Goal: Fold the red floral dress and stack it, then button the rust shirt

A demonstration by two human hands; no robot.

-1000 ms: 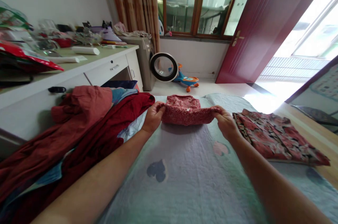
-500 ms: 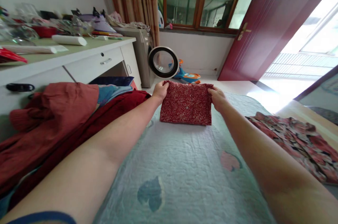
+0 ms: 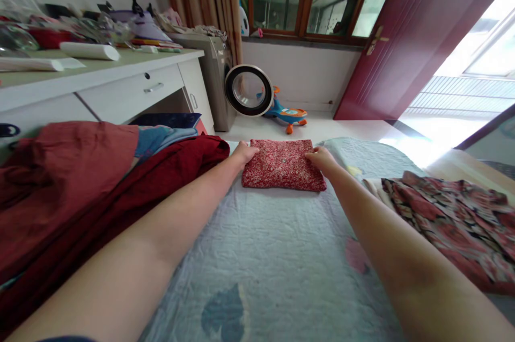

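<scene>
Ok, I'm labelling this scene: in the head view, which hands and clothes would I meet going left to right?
Heaped clothes → left hand → folded red speckled garment → right hand → floral garment.

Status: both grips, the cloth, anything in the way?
Left grip at left edge, right grip at right, pinch unclear. Red speckled cloth folded, lying on pale sheet. Only the grips overlap it.

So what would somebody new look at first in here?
Probably the folded red speckled cloth in the middle, with the left hand and right hand touching its sides. Next, maybe the round open washer door beyond it, or the big dark-red door at upper right.
</scene>
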